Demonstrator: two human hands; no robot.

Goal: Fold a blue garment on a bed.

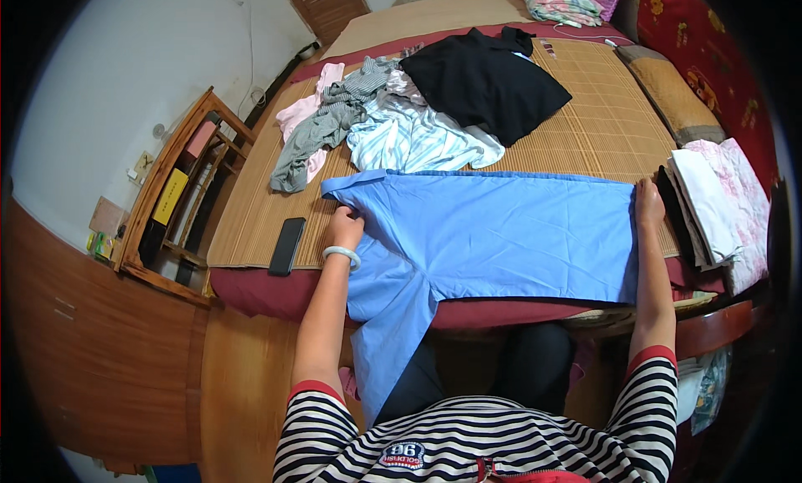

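Light blue trousers (518, 232) lie sideways along the near side of the bed. One leg is spread flat toward the right, while the other hangs over the front edge toward my lap. At the waistband end, my left hand (344, 229), with a pale bangle on its wrist, is closed on the cloth. My right hand (650, 205) grips the leg's hem at the far right end; its fingertips are partly hidden. To the left of my left hand rests a black phone (287, 246).
Beyond the trousers lie a black garment (489, 82), a blue-striped garment (418, 136), a grey striped one (322, 132) and a pink one (299, 115) on the bamboo mat (597, 107). Folded clothes (706, 203) are stacked at right. A wooden shelf (180, 190) stands left.
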